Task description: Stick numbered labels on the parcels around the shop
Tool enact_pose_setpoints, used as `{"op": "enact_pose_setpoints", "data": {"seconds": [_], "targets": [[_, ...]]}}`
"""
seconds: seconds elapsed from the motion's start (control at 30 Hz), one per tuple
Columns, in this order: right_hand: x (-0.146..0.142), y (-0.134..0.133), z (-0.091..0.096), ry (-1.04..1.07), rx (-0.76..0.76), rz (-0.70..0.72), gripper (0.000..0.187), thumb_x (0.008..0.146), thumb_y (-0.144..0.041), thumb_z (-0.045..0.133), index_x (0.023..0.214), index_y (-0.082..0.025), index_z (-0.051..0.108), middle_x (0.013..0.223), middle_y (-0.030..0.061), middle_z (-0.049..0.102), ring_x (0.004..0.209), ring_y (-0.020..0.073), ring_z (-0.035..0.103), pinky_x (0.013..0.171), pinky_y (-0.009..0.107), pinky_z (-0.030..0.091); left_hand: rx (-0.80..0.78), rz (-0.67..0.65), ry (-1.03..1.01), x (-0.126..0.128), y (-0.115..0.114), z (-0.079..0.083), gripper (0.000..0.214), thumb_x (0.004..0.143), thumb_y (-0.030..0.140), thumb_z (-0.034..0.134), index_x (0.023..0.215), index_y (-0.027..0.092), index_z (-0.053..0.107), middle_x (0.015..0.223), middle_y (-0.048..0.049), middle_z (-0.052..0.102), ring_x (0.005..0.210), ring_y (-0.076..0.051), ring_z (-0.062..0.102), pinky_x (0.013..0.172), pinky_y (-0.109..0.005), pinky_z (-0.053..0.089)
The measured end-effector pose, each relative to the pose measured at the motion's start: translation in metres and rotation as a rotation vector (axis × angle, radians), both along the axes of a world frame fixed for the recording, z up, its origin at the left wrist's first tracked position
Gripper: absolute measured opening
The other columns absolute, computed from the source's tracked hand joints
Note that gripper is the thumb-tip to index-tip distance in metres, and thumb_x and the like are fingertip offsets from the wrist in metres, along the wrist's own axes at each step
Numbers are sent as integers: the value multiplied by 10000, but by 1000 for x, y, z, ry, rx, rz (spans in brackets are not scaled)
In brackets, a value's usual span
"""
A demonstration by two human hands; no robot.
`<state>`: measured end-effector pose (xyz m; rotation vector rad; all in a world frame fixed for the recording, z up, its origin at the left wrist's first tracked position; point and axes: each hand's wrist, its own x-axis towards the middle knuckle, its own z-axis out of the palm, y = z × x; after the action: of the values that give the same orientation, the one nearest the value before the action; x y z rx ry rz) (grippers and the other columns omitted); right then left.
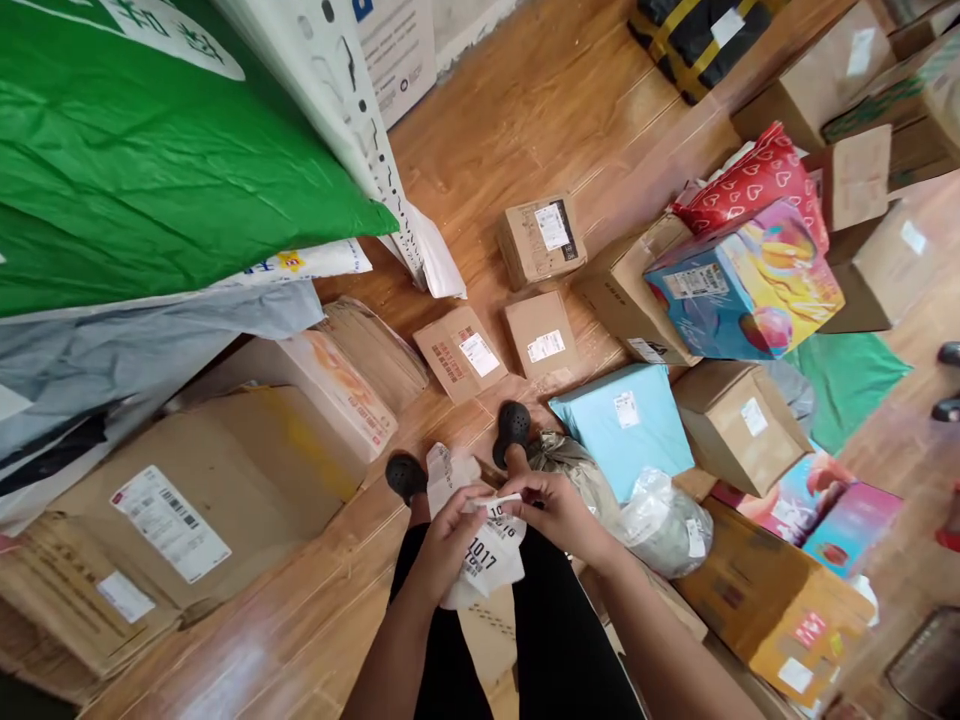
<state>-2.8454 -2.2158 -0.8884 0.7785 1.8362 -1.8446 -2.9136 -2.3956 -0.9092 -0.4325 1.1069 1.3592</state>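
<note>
**Your left hand point(452, 530) and right hand point(559, 503) pinch numbered slips point(484, 562)**

Your left hand grips the slips between thumb and fingers; one reads 1017. Your right hand, just beside it, pinches the upper end narrowly, fingertips together. The slips lie between your hands and drape toward you, above your dark trousers point(551, 620). A pale printed sheet point(444, 468) shows just beyond your left fingers; you cannot tell whether it joins the slips.

Farther beyond your hands, past your black shoes point(406, 477), two small boxes point(448, 350) sit side by side, a third box point(521, 240) behind them. Right of your right hand is a clear bag point(651, 520), with a blue parcel point(600, 415) beyond it. Well left of your left hand lies a large box point(247, 460); a green bag point(172, 190) rises beyond that.
</note>
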Motion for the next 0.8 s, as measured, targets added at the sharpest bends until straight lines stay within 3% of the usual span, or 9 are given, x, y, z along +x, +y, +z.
{"op": "enact_pose_setpoints", "data": {"seconds": [0.1,0.27,0.43,0.8], "targets": [[5,2,-16,-45,-39,-73,181,817,-369,677,866,-197,711,810,31,698,721,156,625,660,255,486,-31,9,-12,5,3,-11,346,801,423,656,1002,141,640,724,-23,654,599,-97,560,562,-180,402],[12,-4,-38,-82,-113,-263,197,775,-351,719,874,-182,704,784,25,691,681,140,613,640,251,481,-139,-30,60,9,6,-16,345,799,426,649,999,146,655,699,-8,649,573,-95,541,528,-174,383],[15,-9,-51,-128,-216,-335,208,781,-358,712,894,-184,707,796,21,695,677,129,615,643,247,484,-215,-71,137,6,8,-21,305,812,406,623,957,142,667,717,-13,653,603,-101,549,543,-177,397],[12,-20,-56,-103,-102,-489,204,784,-377,708,858,-188,697,779,23,691,653,133,609,597,240,477,-231,-165,50,8,6,-24,550,775,353,647,1276,170,515,640,17,630,447,-91,505,427,-176,368]]}}
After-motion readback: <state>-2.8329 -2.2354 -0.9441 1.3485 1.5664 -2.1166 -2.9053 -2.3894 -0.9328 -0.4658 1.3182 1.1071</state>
